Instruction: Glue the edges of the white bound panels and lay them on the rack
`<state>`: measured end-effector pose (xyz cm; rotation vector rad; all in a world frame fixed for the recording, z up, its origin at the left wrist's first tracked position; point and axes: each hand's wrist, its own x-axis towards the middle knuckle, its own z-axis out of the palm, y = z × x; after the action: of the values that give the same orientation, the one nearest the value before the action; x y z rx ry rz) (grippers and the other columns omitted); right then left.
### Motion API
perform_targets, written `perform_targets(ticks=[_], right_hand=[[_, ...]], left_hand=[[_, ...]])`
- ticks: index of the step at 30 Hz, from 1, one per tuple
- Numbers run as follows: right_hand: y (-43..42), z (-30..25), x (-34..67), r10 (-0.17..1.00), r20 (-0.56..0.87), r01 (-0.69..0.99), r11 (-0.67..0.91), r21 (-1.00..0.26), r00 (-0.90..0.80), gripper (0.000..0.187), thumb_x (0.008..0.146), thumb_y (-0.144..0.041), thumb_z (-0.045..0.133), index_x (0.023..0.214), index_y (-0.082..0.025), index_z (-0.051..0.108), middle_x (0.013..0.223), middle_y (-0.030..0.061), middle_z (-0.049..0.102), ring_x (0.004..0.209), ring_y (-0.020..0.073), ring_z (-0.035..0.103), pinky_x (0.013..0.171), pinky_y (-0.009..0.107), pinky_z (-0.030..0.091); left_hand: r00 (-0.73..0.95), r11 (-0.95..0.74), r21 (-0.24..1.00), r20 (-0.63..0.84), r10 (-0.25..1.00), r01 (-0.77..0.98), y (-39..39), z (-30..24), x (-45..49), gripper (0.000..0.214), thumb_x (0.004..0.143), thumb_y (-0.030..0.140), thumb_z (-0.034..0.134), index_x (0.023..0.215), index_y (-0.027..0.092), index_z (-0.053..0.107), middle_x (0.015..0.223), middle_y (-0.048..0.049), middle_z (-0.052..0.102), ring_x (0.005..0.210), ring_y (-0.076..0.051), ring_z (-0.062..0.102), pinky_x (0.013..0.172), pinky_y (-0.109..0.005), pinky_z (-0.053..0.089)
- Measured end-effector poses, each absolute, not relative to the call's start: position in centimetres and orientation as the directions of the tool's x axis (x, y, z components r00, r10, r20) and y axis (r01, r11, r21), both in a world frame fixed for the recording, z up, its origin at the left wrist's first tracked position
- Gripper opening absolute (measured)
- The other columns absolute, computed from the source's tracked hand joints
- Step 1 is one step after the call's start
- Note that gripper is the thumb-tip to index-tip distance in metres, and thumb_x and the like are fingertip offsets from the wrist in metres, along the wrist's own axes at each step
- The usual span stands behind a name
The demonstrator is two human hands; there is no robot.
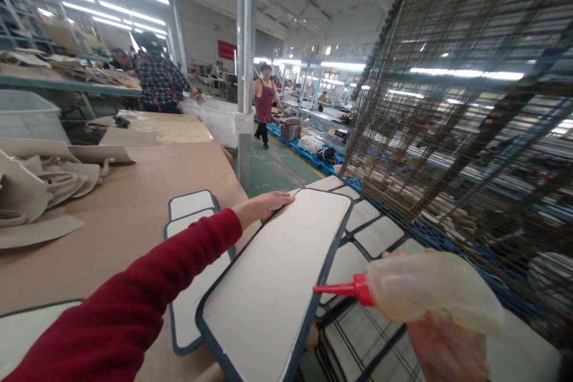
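Observation:
My left hand [274, 203], in a red sleeve, is closed on the far left edge of a long white panel [280, 268] with a dark blue rim and rounded corners. The panel is tilted in front of me. In my right hand [447, 340] is a squeeze bottle [430, 286] of clear plastic with yellowish liquid in it. Its red nozzle [342, 290] points left, with the tip at the panel's right rim. Part of the right hand is hidden behind the bottle. More white panels with blue rims [192, 316] lie on the table to the left, below my arm.
A brown table [147, 191] spreads to the left, with beige cut pieces [49, 185] on it. On the right, several panels lie on a wire rack [353, 340], and wire mesh shelves [461, 83] rise above. A metal post [244, 71] stands ahead. A person in an apron [265, 101] is in the aisle.

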<state>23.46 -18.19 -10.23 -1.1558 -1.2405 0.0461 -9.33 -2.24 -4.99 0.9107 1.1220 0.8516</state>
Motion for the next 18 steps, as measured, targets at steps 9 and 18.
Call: perform_targets(ticks=[9,18], right_hand=[[-18.9,-12.2,22.9,0.545,0.756,0.626,0.459,-0.631,0.363,0.016,0.076,-0.041,0.073,0.072,-0.028,0.065,0.074,0.0031,0.064,0.114,0.0271,0.056,0.108,0.057,0.034],[-18.8,-11.7,22.9,0.542,0.787,0.684,0.454,-0.571,0.297,0.005,0.081,-0.033,0.069,0.081,-0.029,0.070,0.079,0.0030,0.067,0.117,0.0248,0.054,0.114,0.053,0.028]], left_hand=[[0.145,0.381,0.922,-0.369,0.918,-0.066,-2.1,-3.4,-8.8,0.023,0.087,0.019,0.058,0.109,0.015,0.063,0.081,-0.0044,0.072,0.056,-0.016,0.062,0.054,-0.026,0.051],[0.130,0.373,0.924,-0.361,0.923,-0.082,-1.7,-2.9,-9.0,0.022,0.090,0.015,0.053,0.111,0.011,0.060,0.082,-0.0053,0.071,0.055,-0.013,0.060,0.061,-0.027,0.052]])
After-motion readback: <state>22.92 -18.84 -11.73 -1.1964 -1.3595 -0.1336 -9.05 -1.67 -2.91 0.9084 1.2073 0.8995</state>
